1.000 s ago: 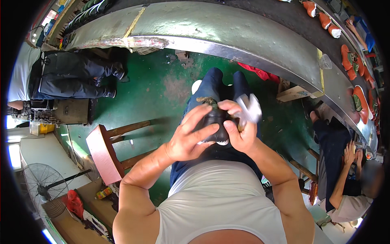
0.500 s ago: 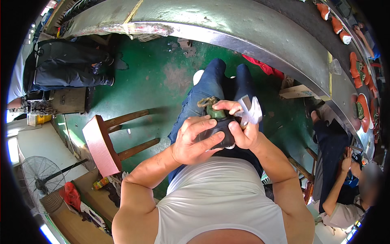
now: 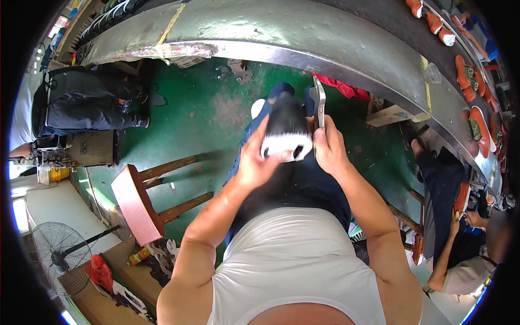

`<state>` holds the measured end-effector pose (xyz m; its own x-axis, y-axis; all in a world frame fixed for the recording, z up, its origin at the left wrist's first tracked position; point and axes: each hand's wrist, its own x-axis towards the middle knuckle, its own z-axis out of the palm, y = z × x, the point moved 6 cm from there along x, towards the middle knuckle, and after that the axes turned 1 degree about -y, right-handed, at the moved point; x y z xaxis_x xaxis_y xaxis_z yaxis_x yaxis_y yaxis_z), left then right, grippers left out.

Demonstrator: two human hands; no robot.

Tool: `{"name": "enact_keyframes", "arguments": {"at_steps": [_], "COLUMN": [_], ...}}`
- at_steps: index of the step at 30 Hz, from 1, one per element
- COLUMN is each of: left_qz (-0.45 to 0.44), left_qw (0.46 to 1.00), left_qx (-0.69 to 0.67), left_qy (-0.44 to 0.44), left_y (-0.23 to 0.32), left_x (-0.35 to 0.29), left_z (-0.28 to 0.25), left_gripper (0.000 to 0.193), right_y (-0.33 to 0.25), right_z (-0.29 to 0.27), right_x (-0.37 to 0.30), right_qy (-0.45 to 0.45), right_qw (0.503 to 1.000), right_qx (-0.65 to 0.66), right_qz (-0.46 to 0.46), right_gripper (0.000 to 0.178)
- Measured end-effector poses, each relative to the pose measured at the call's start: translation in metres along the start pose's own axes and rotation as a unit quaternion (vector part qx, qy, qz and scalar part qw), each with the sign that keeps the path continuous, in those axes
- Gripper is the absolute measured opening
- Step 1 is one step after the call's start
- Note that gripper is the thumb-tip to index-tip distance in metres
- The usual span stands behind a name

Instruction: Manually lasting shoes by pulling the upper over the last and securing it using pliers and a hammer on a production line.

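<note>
The dark shoe-shaped piece is in front of the person, above the thighs and between the two hands. Its long axis runs away from the body, almost straight up in the view. The end with the white, fringed face looks toward the person, and in this face two dark openings are seen; the far end points to the knees and is blurred.

The left hand has its fingers bent around the left side of the piece, and the thumb lies at the lower edge of the white face. The right hand keeps its fingers closed on a metal tool, which stands lengthwise, its head away from the body. The tool is just beside the piece; whether they touch, I cannot tell.

Some small dark marks are on a pale board below the long grey surface, too small for reading. Near this board lies a red cloth. Orange shoes stand farther to the right, and a pinkish stool is at the left on the green floor.
</note>
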<state>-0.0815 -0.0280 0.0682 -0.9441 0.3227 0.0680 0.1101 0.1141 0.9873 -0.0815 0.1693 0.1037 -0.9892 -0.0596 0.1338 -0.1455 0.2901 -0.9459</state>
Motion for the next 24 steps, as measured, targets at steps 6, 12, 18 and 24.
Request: {"name": "enact_keyframes", "arguments": {"at_steps": [6, 12, 18, 24], "left_qz": [-0.130, -0.245, -0.331, -0.249], "left_qw": [0.991, 0.958, 0.840, 0.948], "left_qx": [0.029, -0.010, -0.312, -0.095], "left_qy": [0.003, -0.147, -0.296, -0.173], "left_y": [-0.029, -0.088, -0.069, -0.088], "left_x": [0.027, 0.009, -0.005, -0.036], "left_z": [0.031, 0.044, 0.058, 0.074], "left_gripper": [0.044, 0.031, 0.066, 0.096], "right_y": [0.076, 0.118, 0.084, 0.031], "right_z": [0.014, 0.005, -0.048, -0.054], "right_x": [-0.049, -0.088, -0.112, -0.129], "right_qy": [0.014, -0.081, -0.038, -0.265], "right_qw": [0.963, 0.918, 0.889, 0.910], "right_qx": [0.026, 0.179, 0.217, -0.268], "right_qz": [0.267, 0.344, 0.402, 0.171], "right_gripper": [0.049, 0.028, 0.038, 0.041]}}
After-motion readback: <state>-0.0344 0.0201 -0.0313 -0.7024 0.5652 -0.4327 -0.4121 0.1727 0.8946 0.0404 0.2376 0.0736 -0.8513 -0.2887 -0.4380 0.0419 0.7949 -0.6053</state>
